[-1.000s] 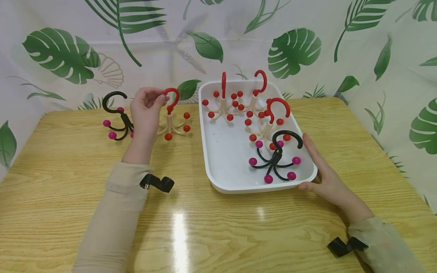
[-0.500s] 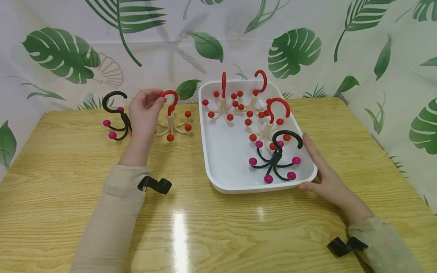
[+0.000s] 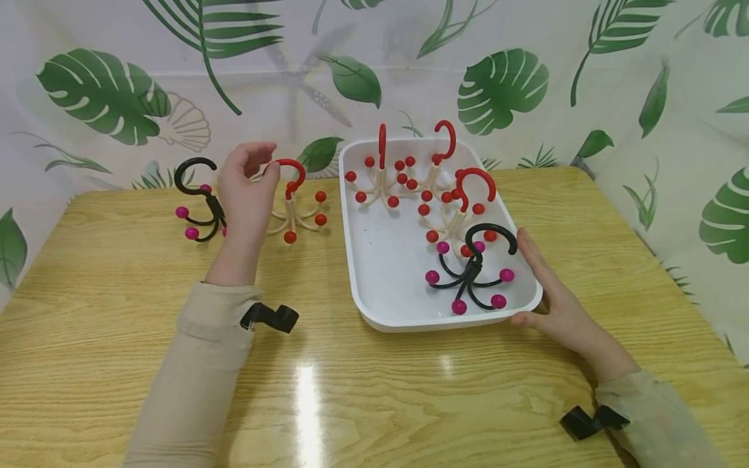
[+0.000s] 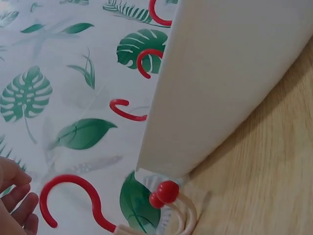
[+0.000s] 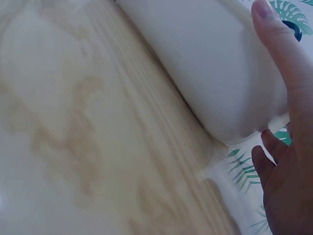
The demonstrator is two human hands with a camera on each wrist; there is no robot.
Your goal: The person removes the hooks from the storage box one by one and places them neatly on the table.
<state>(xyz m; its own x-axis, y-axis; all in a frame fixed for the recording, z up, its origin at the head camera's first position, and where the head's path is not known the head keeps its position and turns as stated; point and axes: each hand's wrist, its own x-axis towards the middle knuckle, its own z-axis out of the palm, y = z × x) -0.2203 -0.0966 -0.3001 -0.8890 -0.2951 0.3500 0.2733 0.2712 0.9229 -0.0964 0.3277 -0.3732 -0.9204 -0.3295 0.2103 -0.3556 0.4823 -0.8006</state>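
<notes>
My left hand is beside the red hook of a cream hook hanger that stands on the table. In the left wrist view, a gap shows between the fingers and the red hook. With its thumb along the front side and fingers on the right side, my right hand holds the near right corner of a white tray. The right wrist view has the thumb against the tray's outer wall. A black hook hanger with pink balls lies in the tray.
Several cream hangers with red hooks, one a cream hanger, stand in the tray's back and right parts. Another black hanger is left of my left hand, partly hidden by it. A leaf-print cloth hangs behind the wooden table.
My left fingers have spread and let go of the red hook after the hanger shifted slightly on the table. The right hand and tray have stayed put.
</notes>
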